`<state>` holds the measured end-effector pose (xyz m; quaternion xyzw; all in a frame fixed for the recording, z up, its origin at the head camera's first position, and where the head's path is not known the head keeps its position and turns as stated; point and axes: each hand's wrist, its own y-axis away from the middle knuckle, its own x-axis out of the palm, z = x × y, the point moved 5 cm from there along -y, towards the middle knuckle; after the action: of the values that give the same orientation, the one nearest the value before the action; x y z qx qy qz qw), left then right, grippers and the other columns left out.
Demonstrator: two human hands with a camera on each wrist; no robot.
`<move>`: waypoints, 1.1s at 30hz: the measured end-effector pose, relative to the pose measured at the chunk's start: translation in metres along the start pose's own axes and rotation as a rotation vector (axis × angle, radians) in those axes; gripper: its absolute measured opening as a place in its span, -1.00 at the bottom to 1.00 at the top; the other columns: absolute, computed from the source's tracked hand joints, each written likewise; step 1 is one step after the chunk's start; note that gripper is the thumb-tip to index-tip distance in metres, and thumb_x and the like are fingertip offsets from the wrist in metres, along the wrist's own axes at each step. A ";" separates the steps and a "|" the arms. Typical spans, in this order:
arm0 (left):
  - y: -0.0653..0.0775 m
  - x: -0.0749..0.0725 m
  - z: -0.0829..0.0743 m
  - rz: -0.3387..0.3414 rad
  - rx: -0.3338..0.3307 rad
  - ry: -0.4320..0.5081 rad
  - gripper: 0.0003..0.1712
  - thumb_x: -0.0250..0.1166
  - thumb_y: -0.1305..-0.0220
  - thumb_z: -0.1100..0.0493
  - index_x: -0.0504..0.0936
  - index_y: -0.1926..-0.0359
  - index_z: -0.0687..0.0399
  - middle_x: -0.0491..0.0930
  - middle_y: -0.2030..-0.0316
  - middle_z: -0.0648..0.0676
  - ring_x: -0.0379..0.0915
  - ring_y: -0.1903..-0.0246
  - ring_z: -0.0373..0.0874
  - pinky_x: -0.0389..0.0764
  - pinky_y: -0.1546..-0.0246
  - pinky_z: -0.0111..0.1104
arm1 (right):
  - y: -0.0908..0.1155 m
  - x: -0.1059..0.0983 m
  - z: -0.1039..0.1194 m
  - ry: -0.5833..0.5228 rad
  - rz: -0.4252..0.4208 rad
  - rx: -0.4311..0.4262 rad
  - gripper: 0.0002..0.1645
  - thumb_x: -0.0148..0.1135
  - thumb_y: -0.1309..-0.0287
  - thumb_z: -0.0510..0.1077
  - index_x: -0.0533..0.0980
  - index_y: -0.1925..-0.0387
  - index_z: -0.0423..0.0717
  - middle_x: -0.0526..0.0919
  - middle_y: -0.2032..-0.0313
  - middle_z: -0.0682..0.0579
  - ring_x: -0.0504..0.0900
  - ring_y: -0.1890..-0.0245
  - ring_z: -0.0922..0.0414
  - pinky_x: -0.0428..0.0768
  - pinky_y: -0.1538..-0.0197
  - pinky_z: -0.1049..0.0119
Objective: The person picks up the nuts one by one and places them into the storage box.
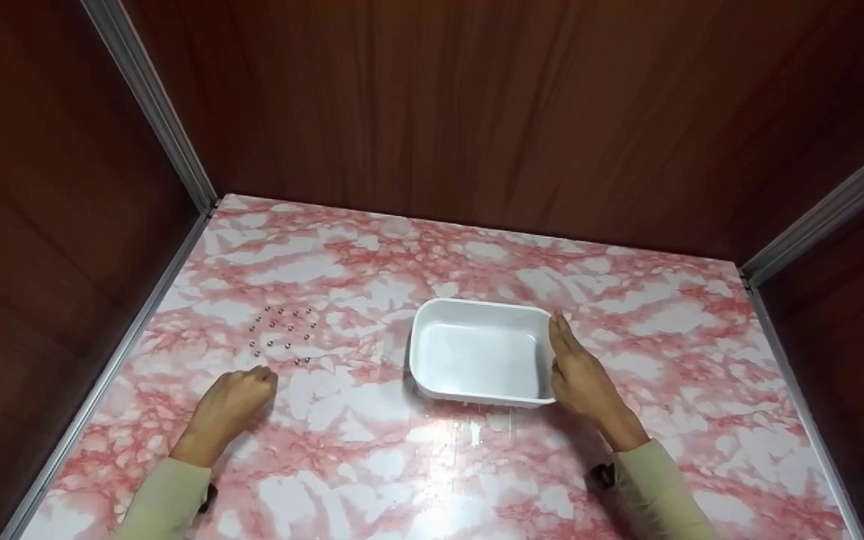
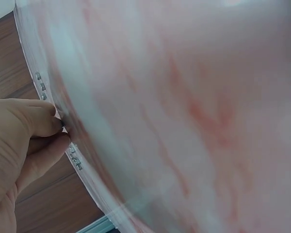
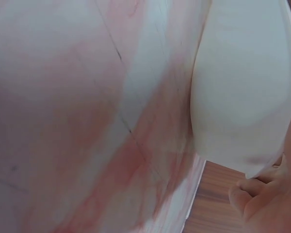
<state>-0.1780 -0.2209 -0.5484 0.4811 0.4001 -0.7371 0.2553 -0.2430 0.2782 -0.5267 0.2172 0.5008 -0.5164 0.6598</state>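
In the head view, a white container is positioned on the marbled table, slightly right of centre, with its mouth facing upward. Its right-hand end is gripped at the wall by the right hand. The container is presumably held at this end so that it is steadied while its mouth is left unobstructed. Small metal pieces are spread in a loose cluster on the table, well apart from the container, toward the left. They appear to be laid out singly so that each can be picked up without disturbing the others. The left hand is placed just on the near side of the cluster, with its fingers curled. The work area is bounded by brown panels.

In the left wrist view, the thumb and fingertips of the left hand are brought together near the table edge, in a pinching posture. Whether a piece is held between them cannot be told. Several metal pieces are seen on both sides of the fingertips.

In the right wrist view, the outside of the container is shown at close range; the fingers of the right hand are curled at its edge.

No brand, label or writing can be read in any view.
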 end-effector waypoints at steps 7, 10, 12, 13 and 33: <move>0.000 0.000 0.000 -0.008 -0.004 0.008 -0.73 0.42 0.08 0.64 0.68 0.37 0.30 0.64 0.46 0.14 0.60 0.58 -0.03 0.69 0.62 -0.29 | 0.001 -0.001 0.000 0.007 -0.010 0.008 -0.21 0.01 -0.36 -0.46 0.05 -0.56 -0.52 0.05 -0.60 -0.46 0.36 -0.48 -0.36 0.62 -0.21 -0.17; -0.001 -0.001 -0.001 -0.040 -0.009 0.048 -0.70 0.39 0.12 0.66 0.63 0.41 0.27 0.62 0.48 0.11 0.61 0.60 0.00 0.69 0.63 -0.25 | 0.001 -0.001 0.000 0.005 -0.013 0.003 -0.22 0.01 -0.36 -0.47 0.05 -0.55 -0.52 0.05 -0.59 -0.46 0.38 -0.48 -0.36 0.63 -0.12 -0.12; -0.001 -0.001 -0.002 -0.062 -0.031 0.113 -0.66 0.34 0.15 0.68 0.58 0.44 0.22 0.60 0.52 0.07 0.61 0.62 0.00 0.69 0.62 -0.24 | 0.002 -0.001 0.000 0.003 -0.016 0.000 -0.22 0.01 -0.35 -0.47 0.06 -0.55 -0.53 0.05 -0.59 -0.47 0.39 -0.46 -0.36 0.63 -0.06 -0.10; -0.001 -0.001 -0.002 -0.068 -0.049 0.153 -0.64 0.32 0.16 0.68 0.56 0.45 0.19 0.60 0.53 0.05 0.60 0.62 -0.01 0.68 0.63 -0.26 | 0.001 -0.001 0.000 0.004 -0.016 0.002 -0.22 0.02 -0.36 -0.47 0.06 -0.55 -0.53 0.05 -0.59 -0.46 0.39 -0.47 -0.37 0.63 -0.10 -0.12; -0.020 -0.009 -0.010 -0.096 -0.344 0.582 -0.88 0.40 -0.26 0.48 0.83 0.25 0.29 0.82 0.39 0.21 0.69 0.49 -0.13 0.64 0.50 -0.36 | -0.001 0.001 0.003 0.012 -0.027 0.004 -0.17 0.03 -0.23 -0.50 0.09 -0.53 -0.54 0.08 -0.58 -0.48 0.36 -0.48 -0.37 0.61 -0.22 -0.16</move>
<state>-0.1846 -0.2016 -0.5351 0.6018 0.5969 -0.5018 0.1727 -0.2426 0.2752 -0.5266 0.2150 0.5064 -0.5251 0.6494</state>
